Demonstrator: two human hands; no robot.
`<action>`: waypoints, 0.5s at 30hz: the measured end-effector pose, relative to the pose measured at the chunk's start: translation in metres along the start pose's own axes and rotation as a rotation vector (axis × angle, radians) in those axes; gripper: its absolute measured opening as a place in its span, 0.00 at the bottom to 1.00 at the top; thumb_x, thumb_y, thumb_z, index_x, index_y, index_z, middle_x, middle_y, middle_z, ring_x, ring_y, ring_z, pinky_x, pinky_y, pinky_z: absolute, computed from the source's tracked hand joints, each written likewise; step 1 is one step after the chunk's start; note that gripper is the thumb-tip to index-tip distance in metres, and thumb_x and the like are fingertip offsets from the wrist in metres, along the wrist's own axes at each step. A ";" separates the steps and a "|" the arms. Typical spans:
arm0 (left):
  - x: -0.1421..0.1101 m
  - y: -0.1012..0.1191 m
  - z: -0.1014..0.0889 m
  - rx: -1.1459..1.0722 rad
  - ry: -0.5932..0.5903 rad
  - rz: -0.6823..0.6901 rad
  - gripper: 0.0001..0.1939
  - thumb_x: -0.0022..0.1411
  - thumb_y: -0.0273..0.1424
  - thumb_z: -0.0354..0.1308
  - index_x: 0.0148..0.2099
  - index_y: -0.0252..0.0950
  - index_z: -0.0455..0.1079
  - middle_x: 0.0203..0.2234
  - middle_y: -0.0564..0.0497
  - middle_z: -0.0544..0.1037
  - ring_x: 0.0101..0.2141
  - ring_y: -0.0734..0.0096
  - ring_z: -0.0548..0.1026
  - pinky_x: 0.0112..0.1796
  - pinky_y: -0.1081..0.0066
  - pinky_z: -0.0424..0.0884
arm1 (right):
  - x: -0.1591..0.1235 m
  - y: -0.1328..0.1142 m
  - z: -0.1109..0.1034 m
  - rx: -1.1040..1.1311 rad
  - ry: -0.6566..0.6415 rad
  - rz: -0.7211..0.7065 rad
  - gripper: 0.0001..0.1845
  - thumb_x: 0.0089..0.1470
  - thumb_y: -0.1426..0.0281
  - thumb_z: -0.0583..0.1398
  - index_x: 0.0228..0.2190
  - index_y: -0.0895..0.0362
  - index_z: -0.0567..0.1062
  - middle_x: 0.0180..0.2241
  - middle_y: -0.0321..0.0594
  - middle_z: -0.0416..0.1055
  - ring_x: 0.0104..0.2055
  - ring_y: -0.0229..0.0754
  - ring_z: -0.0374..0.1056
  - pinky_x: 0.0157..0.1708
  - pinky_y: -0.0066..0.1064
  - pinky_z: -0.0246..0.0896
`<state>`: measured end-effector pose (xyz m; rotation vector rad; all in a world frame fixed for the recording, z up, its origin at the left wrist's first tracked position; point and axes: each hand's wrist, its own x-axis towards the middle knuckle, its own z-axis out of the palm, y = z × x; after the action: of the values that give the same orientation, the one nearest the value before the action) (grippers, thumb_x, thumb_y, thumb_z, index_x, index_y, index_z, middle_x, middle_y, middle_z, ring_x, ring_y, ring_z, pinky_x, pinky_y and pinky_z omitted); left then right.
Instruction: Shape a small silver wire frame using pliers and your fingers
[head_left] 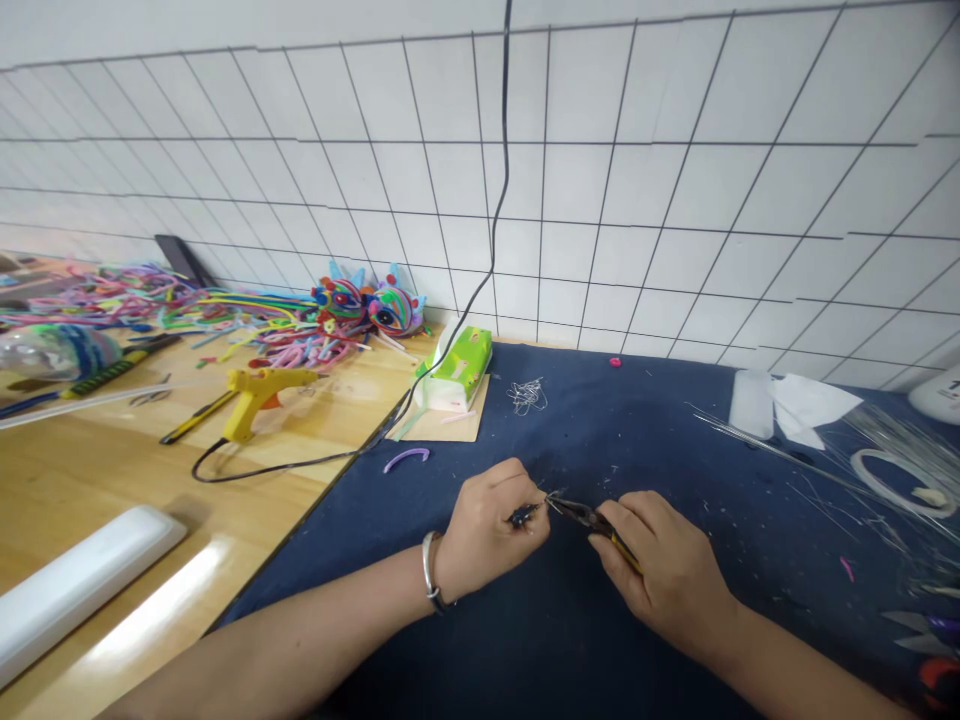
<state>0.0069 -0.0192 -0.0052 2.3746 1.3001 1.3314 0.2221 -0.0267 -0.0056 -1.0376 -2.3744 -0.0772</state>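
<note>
My left hand (491, 525) is closed, its thumb and forefinger pinching a thin metal wire (553, 503); most of the wire is hidden in the fingers. My right hand (664, 570) is wrapped round needle-nose pliers (574, 510) with yellow and dark handles. The jaws point left and meet the wire's end just beside my left fingertips. Both hands are low over a dark blue mat (525, 640). Beyond them lies a small tangle of fine wire pieces (528, 396).
Left, on the wooden table, are a yellow glue gun (259, 395), a utility knife (196, 418), colourful pipe cleaners (135, 295) and decorated balls (394, 308). A tissue pack (465, 365) stands behind my hands, a black cable (499, 200) hanging across it. Straight wires (900, 455) and scissors (919, 630) lie right.
</note>
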 end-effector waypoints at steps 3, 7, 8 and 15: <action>0.000 0.001 -0.001 0.000 -0.004 -0.003 0.06 0.49 0.20 0.53 0.24 0.32 0.69 0.19 0.53 0.66 0.22 0.77 0.64 0.24 0.76 0.60 | -0.001 -0.001 0.001 -0.014 0.001 0.004 0.11 0.54 0.68 0.54 0.37 0.60 0.71 0.31 0.43 0.64 0.33 0.41 0.62 0.33 0.34 0.60; 0.002 0.002 -0.002 -0.004 -0.010 -0.006 0.06 0.49 0.20 0.53 0.24 0.32 0.69 0.18 0.53 0.66 0.21 0.77 0.64 0.24 0.76 0.60 | 0.000 -0.003 0.000 -0.050 0.034 -0.009 0.11 0.53 0.68 0.55 0.38 0.60 0.71 0.31 0.43 0.64 0.33 0.41 0.62 0.33 0.34 0.60; 0.002 0.002 -0.002 -0.007 -0.005 -0.004 0.06 0.49 0.20 0.53 0.24 0.32 0.68 0.18 0.53 0.65 0.21 0.77 0.63 0.23 0.76 0.60 | 0.000 -0.004 0.000 -0.063 0.044 -0.014 0.11 0.53 0.68 0.56 0.38 0.61 0.71 0.31 0.44 0.64 0.33 0.41 0.62 0.33 0.35 0.60; 0.002 0.002 -0.002 -0.010 0.002 0.000 0.07 0.50 0.21 0.52 0.24 0.33 0.68 0.18 0.53 0.65 0.21 0.77 0.63 0.24 0.76 0.60 | 0.000 -0.003 -0.001 -0.146 0.048 -0.048 0.12 0.52 0.68 0.56 0.38 0.61 0.71 0.31 0.44 0.65 0.33 0.42 0.61 0.34 0.36 0.61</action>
<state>0.0072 -0.0200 -0.0020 2.3674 1.2907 1.3380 0.2203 -0.0294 -0.0045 -1.0333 -2.3782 -0.2935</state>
